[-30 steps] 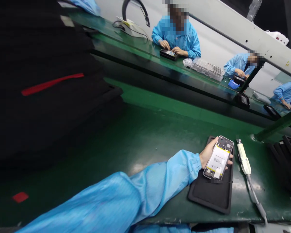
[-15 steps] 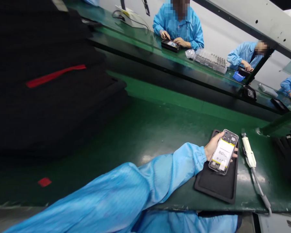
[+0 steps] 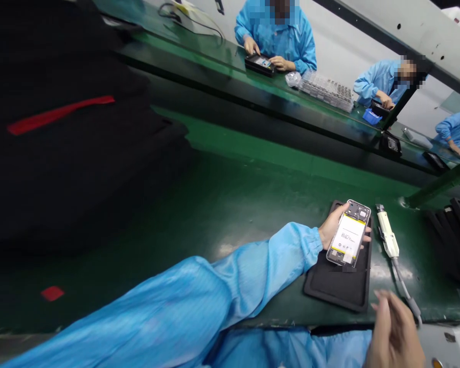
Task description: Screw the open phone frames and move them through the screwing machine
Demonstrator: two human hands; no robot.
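My left hand (image 3: pixel 331 225) is closed round a smartphone (image 3: pixel 348 235) with its back cover off. A white battery with yellow edges and the dark inner parts face up. My thumb lies along the phone's left edge and fingertips show at its right. Phone and hand are above a black tray (image 3: pixel 335 286) on the green table. My right hand (image 3: pixel 396 327), slightly blurred, is at the lower right, near the tray's front corner. Its fingers are loosely curled and apart from the thumb, with nothing visible between them.
A white electric screwdriver (image 3: pixel 388 235) with a grey cable lies right of the tray. Stacked black trays (image 3: pixel 450 240) stand at the far right. A big black pile (image 3: pixel 61 168) fills the left. Co-workers in blue sit at the bench (image 3: pixel 222 76) behind, beyond a green post (image 3: pixel 440 179).
My right hand has come into view at the lower right. The left hand still holds the phone over the tray. The whole view has shifted slightly.
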